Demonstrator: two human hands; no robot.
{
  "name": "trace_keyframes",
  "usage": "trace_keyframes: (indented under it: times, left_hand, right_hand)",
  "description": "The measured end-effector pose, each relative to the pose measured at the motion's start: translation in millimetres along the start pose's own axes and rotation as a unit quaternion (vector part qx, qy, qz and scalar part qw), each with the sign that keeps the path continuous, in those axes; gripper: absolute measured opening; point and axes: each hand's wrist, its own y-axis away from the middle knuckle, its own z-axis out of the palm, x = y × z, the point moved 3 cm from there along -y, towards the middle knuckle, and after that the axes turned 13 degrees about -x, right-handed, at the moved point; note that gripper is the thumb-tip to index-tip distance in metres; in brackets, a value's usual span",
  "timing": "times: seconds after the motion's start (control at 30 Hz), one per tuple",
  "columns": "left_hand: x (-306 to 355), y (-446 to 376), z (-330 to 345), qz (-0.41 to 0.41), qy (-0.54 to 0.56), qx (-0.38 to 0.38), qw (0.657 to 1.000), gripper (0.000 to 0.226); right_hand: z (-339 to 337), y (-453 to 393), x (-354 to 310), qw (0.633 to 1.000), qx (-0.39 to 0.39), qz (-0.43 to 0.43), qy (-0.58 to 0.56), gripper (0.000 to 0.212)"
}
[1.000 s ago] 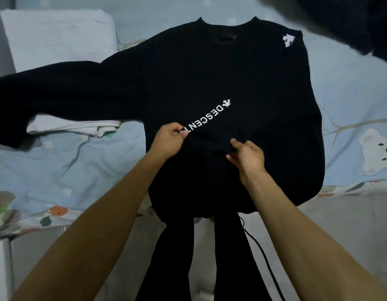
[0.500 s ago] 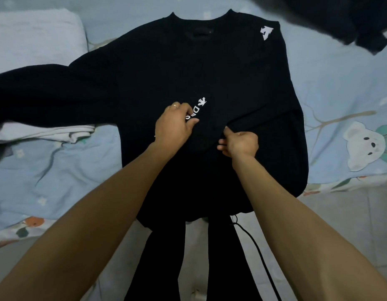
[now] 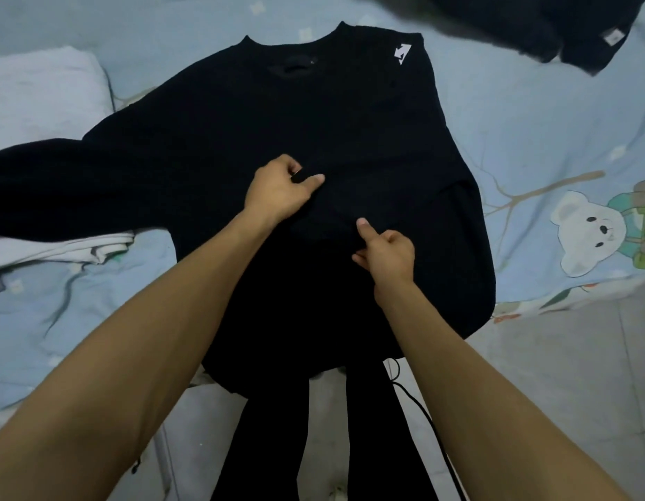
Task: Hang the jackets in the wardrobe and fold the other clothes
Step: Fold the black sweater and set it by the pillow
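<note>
- While it lay flat on the bed (image 3: 530, 113), my black sweater (image 3: 313, 113) showed one white shoulder logo.
- My left hand (image 3: 277, 189) pinched its cloth.
- My right hand (image 3: 386, 247) gripped a fold.

There is only one view, from a camera worn on the person's head. It looks forward and steeply down at the bed (image 3: 530, 113), close enough that both forearms fill the lower frame; beyond the bed's near edge, the floor (image 3: 566, 374) shows below.
</note>
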Motion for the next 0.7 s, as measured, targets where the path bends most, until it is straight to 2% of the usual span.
trace_keyframes:
  times: [0.07,0.13,0.17,0.23,0.3,0.37,0.4,0.47,0.53,0.7]
  left_hand:
    - [5,-7,8,0.013,-0.005,-0.02,1.0,0.029]
    - [0,-2,7,0.022,0.029,0.023,0.999,0.024]
    - [-5,3,6,0.015,0.04,0.044,0.998,0.027]
    - [-22,21,0,-0.021,0.043,0.041,0.998,0.039]
    - [-44,43,-7,-0.058,0.048,-0.003,0.997,0.054]
    - [-65,65,-11,-0.079,0.068,-0.059,0.993,0.06]
    - [-76,75,-11,-0.081,0.076,-0.077,0.991,0.059]
    - [-95,89,-11,-0.064,0.08,-0.103,0.989,0.05]
    - [-110,99,-14,-0.047,0.08,-0.107,0.99,0.038]
    - [-130,99,-25,-0.074,0.224,0.003,0.972,0.044]
  right_hand:
    - [-5,-4,1,1.0,0.022,-0.01,-0.004,0.032]
    - [-9,-4,4,0.998,0.044,-0.027,-0.028,0.032]
    - [-8,-2,6,0.998,0.027,-0.024,-0.052,0.031]
    - [4,6,11,0.993,-0.065,0.017,-0.1,0.03]
    - [20,13,19,0.978,-0.173,0.069,-0.089,0.03]
    - [30,16,28,0.965,-0.236,0.102,-0.054,0.029]
    - [35,16,32,0.962,-0.245,0.114,-0.05,0.026]
    - [41,14,37,0.967,-0.215,0.122,-0.066,0.018]
    - [48,13,44,0.977,-0.162,0.112,-0.086,0.019]
    - [53,17,50,0.99,-0.123,0.071,-0.017,0.007]
